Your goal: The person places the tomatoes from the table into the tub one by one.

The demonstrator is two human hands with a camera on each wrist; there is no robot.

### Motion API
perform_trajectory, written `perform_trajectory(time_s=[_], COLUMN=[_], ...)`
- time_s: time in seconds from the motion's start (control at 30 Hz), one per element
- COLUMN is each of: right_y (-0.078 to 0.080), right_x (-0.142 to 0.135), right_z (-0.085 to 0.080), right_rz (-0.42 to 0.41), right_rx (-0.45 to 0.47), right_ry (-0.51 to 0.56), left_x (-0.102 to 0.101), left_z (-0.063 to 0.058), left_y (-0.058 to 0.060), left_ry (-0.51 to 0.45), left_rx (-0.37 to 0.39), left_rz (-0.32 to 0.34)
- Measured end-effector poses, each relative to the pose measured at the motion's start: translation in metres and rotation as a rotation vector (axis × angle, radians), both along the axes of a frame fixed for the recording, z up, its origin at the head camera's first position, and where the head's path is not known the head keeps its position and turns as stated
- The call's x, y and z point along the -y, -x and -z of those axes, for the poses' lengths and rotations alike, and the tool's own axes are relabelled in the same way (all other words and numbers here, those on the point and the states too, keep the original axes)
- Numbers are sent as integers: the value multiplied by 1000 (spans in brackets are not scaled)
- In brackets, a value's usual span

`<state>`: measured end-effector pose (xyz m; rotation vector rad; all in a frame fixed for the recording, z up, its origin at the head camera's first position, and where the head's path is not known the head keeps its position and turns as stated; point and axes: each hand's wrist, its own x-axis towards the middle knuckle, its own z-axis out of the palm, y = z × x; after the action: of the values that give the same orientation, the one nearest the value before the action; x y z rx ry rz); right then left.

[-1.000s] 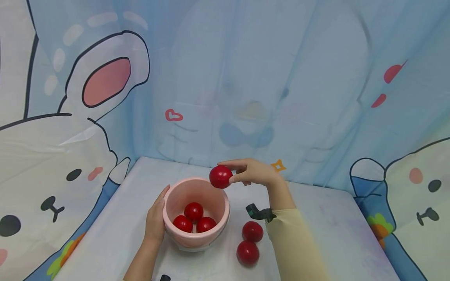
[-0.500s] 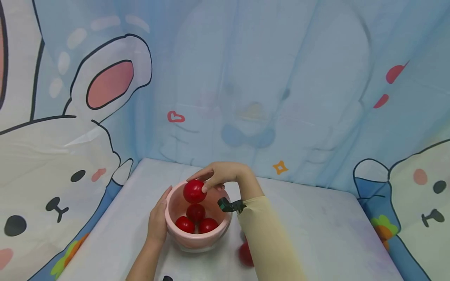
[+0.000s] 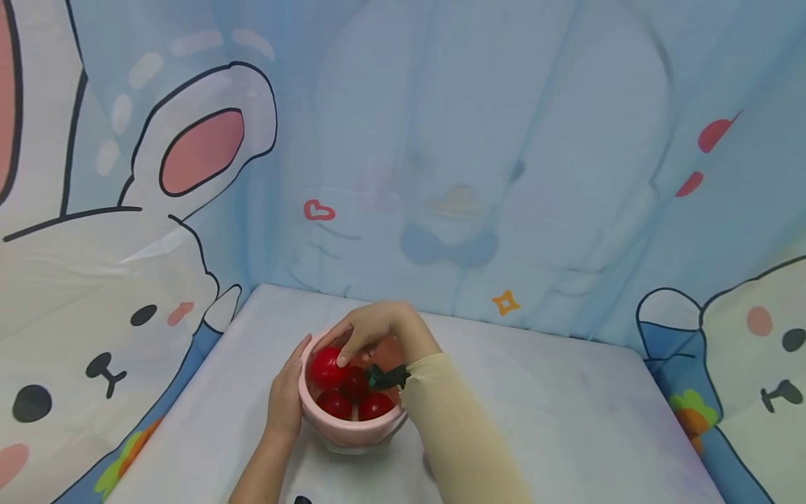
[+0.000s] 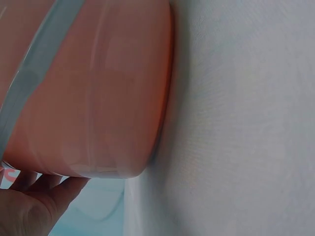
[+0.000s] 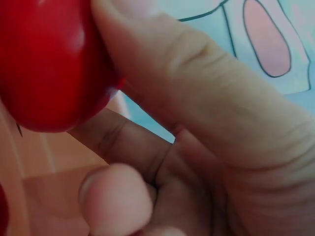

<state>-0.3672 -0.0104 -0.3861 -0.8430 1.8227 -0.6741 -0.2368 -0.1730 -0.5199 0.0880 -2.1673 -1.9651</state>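
Head view: a blue cartoon curtain (image 3: 567, 175) hangs behind the white surface (image 3: 554, 399), where a pink bowl (image 3: 352, 435) stands upright before you. Your pale yellow right sleeve (image 3: 456, 427) slants in over the near side. Your left hand (image 3: 286, 395) lies along the bowl's outer left wall, fingers fairly straight, touching it without wrapping round. Your right hand (image 3: 371, 329), bent over the rim, pinches a red ball (image 3: 324, 369) between thumb and fingers at the bowl's left rear. Lower in the bowl rest three more: the left ball (image 3: 334, 404), the right ball (image 3: 376, 406) and the back ball (image 3: 355, 382).

By the look of it, the loading is well along: three balls are in, and the fourth needs only lowering and letting go.

The left wrist view crops the bowl, and a grey band (image 4: 29, 81) across it is hard to identify. Where your left thumb rests can't be made out, nor whether the held ball touches those below. A dull sliver (image 3: 428, 465) beside your sleeve may be another ball left outside, too covered to confirm.
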Motion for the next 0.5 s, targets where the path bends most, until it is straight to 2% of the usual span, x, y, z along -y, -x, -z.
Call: perform_trajectory(time_s=[0.33, 0.5], right_y=[1, 0], right_x=[3, 5], right_z=[19, 25], right_rz=[8, 26], right_rx=[-62, -51], right_ry=[-56, -95], left_x=[1, 1], left_z=[0, 1], left_y=[0, -1], left_ry=[11, 17], left_rx=[6, 7], left_rz=[-2, -8])
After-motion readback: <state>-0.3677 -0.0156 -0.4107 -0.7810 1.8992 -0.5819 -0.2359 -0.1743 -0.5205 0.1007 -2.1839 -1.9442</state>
